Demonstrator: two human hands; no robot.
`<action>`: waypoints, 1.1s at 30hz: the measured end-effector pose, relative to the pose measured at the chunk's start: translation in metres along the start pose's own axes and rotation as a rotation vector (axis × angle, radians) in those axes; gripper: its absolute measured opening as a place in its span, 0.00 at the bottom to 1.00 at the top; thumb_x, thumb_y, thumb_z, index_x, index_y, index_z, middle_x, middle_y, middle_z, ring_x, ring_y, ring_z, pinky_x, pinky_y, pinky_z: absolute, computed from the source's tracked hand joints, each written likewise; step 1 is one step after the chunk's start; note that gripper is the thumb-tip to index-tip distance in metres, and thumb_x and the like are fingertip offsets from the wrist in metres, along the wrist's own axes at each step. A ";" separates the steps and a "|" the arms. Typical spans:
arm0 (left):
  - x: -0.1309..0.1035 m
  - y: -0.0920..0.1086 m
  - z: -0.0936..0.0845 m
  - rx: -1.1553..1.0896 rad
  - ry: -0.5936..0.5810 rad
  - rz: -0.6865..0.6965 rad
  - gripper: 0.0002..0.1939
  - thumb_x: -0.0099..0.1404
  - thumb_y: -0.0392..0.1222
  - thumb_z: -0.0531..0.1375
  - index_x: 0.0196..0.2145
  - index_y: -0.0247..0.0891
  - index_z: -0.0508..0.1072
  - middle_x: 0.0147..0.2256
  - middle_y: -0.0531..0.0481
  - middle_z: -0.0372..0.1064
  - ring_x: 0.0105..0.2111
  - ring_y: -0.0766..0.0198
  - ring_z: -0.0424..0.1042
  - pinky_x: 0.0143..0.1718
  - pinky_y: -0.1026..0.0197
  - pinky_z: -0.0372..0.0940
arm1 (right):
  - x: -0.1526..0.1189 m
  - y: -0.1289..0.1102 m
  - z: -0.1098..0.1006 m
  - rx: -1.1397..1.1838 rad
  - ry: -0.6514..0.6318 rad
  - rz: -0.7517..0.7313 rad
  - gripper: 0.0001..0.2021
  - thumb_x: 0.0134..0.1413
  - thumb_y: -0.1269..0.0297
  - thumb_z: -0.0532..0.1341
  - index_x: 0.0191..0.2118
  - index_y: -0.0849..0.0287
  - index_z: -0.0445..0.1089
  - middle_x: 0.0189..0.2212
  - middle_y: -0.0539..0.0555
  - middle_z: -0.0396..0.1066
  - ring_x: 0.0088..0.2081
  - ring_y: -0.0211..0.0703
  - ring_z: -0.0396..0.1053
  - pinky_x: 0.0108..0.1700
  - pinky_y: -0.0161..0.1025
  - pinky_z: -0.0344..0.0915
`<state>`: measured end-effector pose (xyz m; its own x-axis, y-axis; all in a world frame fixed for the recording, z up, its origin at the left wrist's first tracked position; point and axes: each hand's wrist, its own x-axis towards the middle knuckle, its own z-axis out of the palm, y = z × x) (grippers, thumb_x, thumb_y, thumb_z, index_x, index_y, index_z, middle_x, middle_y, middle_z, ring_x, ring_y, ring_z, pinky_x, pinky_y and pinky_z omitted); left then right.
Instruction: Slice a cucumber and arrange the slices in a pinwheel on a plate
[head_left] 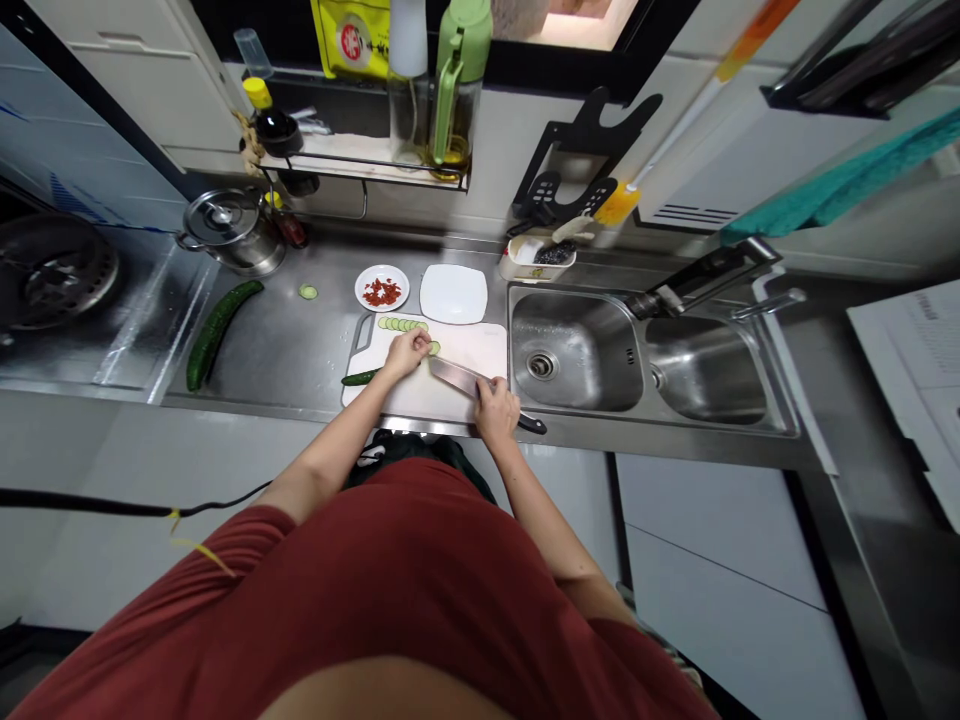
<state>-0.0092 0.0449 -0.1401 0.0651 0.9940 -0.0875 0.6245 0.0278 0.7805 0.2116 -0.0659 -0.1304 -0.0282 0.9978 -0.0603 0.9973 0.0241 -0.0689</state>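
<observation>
My right hand (496, 412) is wrapped around a kitchen knife (453, 376), its broad blade lying low over the white cutting board (472, 345) and its black handle end sticking out to the right. At the knife tip, the bent fingers of my left hand (407, 352) are closed on a pale cucumber slice (434, 348). Above that hand, a row of cucumber slices (401, 324) overlaps along the board's far edge. A dark green cut cucumber (360, 378) lies at the board's left, partly hidden by my left wrist.
Behind the board stand a plate of chopped red pieces (382, 291) and a white plate (453, 293). A whole cucumber (217, 335), a cucumber end (307, 291) and a steel pot (232, 230) are to the left. The double sink (577, 400) borders the board's right.
</observation>
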 end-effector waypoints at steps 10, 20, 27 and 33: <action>0.047 -0.015 0.012 0.138 0.142 -0.157 0.10 0.57 0.37 0.59 0.38 0.41 0.73 0.31 0.51 0.74 0.33 0.62 0.71 0.38 0.60 0.63 | -0.005 0.009 0.003 0.028 -0.034 0.062 0.19 0.61 0.66 0.54 0.58 0.52 0.65 0.50 0.59 0.58 0.40 0.43 0.61 0.43 0.39 0.51; 0.057 -0.015 0.015 0.287 0.132 -0.108 0.10 0.59 0.36 0.58 0.40 0.43 0.73 0.33 0.49 0.74 0.37 0.58 0.71 0.41 0.58 0.62 | -0.007 0.010 0.004 0.067 -0.025 0.061 0.20 0.60 0.67 0.54 0.57 0.52 0.66 0.49 0.58 0.59 0.40 0.43 0.61 0.43 0.39 0.51; 0.055 -0.023 0.012 0.320 0.088 -0.023 0.09 0.60 0.39 0.60 0.38 0.40 0.77 0.41 0.43 0.71 0.46 0.52 0.66 0.49 0.53 0.61 | -0.006 0.010 0.004 0.076 -0.031 0.060 0.20 0.59 0.67 0.55 0.57 0.53 0.66 0.49 0.58 0.59 0.39 0.42 0.61 0.43 0.39 0.52; 0.054 -0.024 0.012 0.363 0.031 0.002 0.10 0.60 0.39 0.60 0.39 0.39 0.78 0.44 0.41 0.69 0.50 0.49 0.63 0.51 0.51 0.61 | -0.003 0.007 0.003 0.077 -0.042 0.054 0.20 0.59 0.68 0.54 0.57 0.53 0.65 0.49 0.58 0.59 0.40 0.43 0.62 0.43 0.39 0.53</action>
<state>-0.0120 0.0964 -0.1710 0.0461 0.9969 -0.0631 0.8606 -0.0076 0.5092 0.2188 -0.0693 -0.1338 0.0213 0.9939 -0.1078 0.9894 -0.0365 -0.1406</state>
